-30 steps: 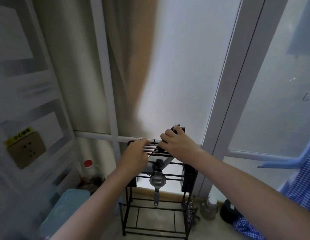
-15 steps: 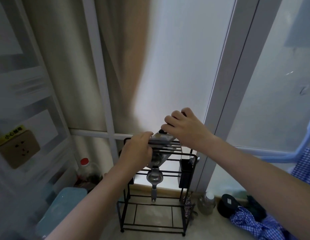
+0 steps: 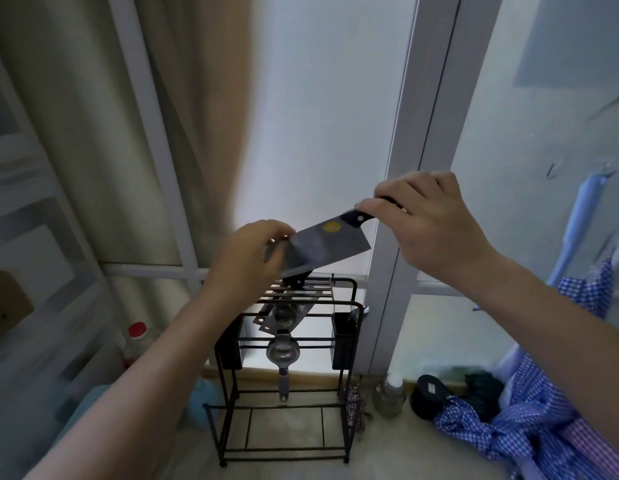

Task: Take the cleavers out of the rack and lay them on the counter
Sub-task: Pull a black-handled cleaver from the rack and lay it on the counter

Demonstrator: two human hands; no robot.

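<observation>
Black wire rack (image 3: 339, 341) sits just below both hands, more blades in its top slots. Cleaver (image 3: 327, 249) is clear above it, long axis rising rightward: right hand (image 3: 436, 223) wraps the handle, left hand (image 3: 247, 259) pinches the blade's far end. Counter not visible; right hand should lead.

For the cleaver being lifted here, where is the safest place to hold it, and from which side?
By the black handle, from above at the upper right, as the right hand does. The cleaver tilts handle-up, its edge down toward the rack. The left hand only steadies the blade's far end.
</observation>
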